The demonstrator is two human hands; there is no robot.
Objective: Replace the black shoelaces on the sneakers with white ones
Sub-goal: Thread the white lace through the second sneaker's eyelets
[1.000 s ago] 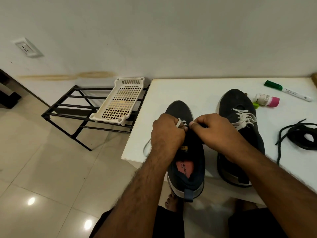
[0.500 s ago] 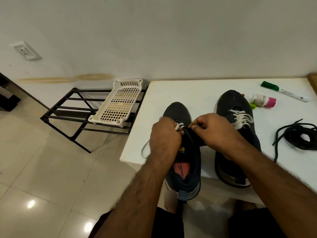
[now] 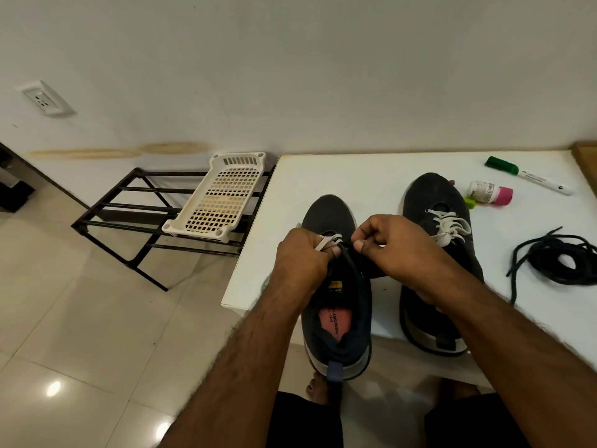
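Two hands are working: my left hand (image 3: 302, 258) and right hand (image 3: 395, 250) are pinching the thin white lace (image 3: 327, 241) on the near left dark sneaker (image 3: 336, 305); I am pulling gently and evenly.

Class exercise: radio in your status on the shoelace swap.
Both hands, left and right, pinching white lace at left sneaker. Right sneaker already laced white. Black laces aside; nothing blocking.

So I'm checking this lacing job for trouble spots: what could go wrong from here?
1. The left sneaker overhangs the table edge at its heel; a firm pull by either the left hand or the right hand might tip it off.
2. The white lace looks slack near the left fingers and may slip back out of an eyelet.
3. The black laces lie loose near the right forearm and could get dragged.
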